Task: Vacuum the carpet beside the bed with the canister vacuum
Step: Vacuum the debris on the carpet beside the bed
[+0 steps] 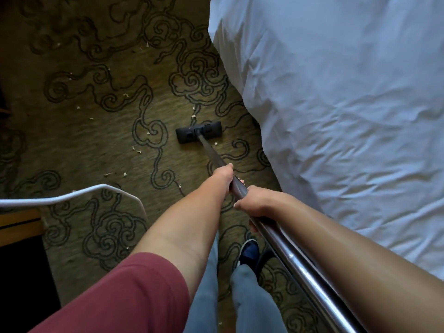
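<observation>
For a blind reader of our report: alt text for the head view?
Both hands, left hand ahead of right hand, grip a metal vacuum wand whose black floor head rests on patterned carpet strewn with pale scraps, beside a white-covered bed.

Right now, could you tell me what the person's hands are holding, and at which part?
Both hands grip the vacuum's metal wand: the left hand further down toward the floor head, the right hand just behind it on the shaft.
</observation>
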Demonstrator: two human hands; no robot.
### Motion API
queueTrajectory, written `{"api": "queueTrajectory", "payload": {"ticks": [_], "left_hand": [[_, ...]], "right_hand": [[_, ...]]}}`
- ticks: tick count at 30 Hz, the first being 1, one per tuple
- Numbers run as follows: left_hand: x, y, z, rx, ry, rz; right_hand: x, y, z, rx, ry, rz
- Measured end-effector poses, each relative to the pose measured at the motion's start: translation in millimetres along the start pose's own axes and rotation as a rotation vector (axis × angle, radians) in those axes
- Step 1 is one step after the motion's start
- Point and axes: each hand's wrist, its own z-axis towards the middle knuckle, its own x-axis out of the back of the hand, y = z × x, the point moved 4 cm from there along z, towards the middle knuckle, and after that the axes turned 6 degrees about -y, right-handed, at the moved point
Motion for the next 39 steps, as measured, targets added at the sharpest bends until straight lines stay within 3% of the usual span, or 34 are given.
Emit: {"api": "queueTrajectory", "payload": {"ticks": [10, 22, 30, 34, 39], "left_hand": [[-31.4, -98.6, -14.6, 0.006, 0.0, -0.018], [-54.7, -153.0, -27.7, 0.039, 0.001, -0.022], [-54.8, -104.5, -45.9, -0.037, 0.019, -0.033], [-35.9, -56.4, -38.7, -0.078, 0.027, -0.003], [4.0, 18.3, -16.1, -0.106, 0.052, -0.008]], "right_hand": [[-46.6, 89.9, -8.1, -0.031, -0.023, -0.003], [-66.6, 142.1, -22.0, -0.042, -0.064, 0.023], [-38.8, 119.8, -42.7, 0.05, 0.011, -0.028], [-18.8, 73.8, -37.6, 0.109, 0.06, -0.05], [4.9, -1.8, -20.5, 0.105, -0.002, 0.026]]}}
